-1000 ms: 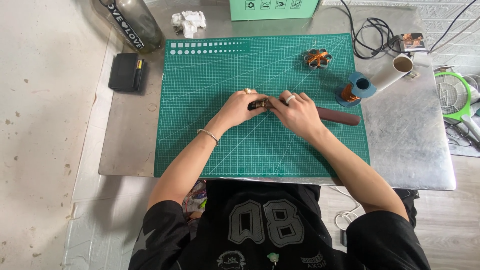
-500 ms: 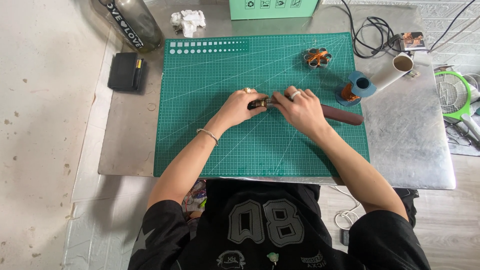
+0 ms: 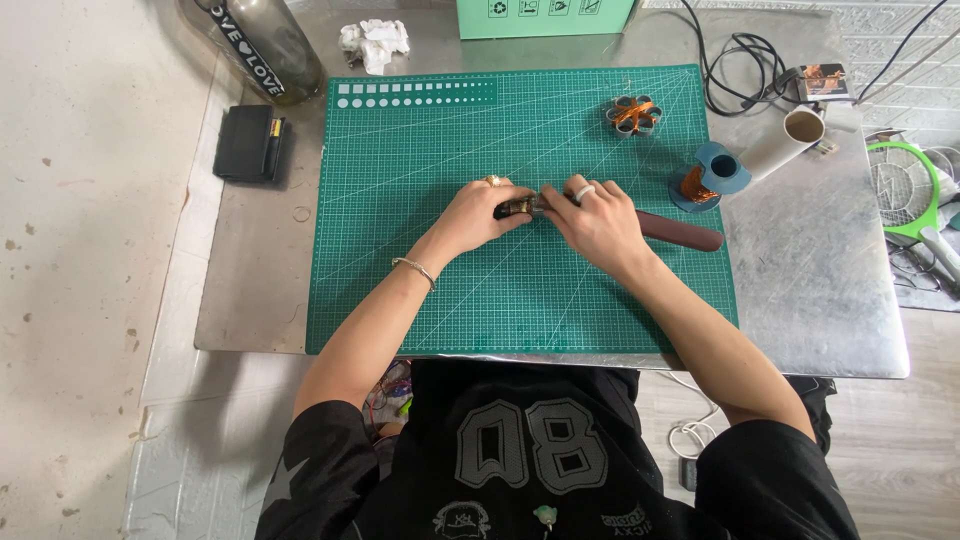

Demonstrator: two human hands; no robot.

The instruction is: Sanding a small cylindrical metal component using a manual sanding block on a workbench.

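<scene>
head view, hands: left hand (image 3: 478, 212) and right hand (image 3: 598, 215) meet in the middle of the green cutting mat (image 3: 420, 280); both are bunched over the near end of a long dark brown tool (image 3: 680, 232), which lies flat on the mat with its far end poking out to the right

fingers: left fingers (image 3: 508, 200) curled shut around the tool's tip end; right fingers (image 3: 575, 192) closed down on it just beside them, ring showing on one

step in hand: looks to me like fiddling with or wrapping something at the tip of the tool, both hands pinching it in place; just my read

next move calls for: I'd guess a steady pinch from one hand while the other works round the tip; the tool kept flat on the mat so it doesn't roll

around it: blue spool of copper-coloured tape (image 3: 708, 176) near the right hand; small coppery flower-shaped piece (image 3: 634, 114) further back; cardboard tube (image 3: 788, 138) on the bare bench (image 3: 820, 300); black wallet-like case (image 3: 249, 143) off the mat's left edge

hard to make out: the tip itself is buried under the fingers, can't tell what's on it; dark bottle (image 3: 262, 48) and green box (image 3: 545, 17) cut off at the top
</scene>
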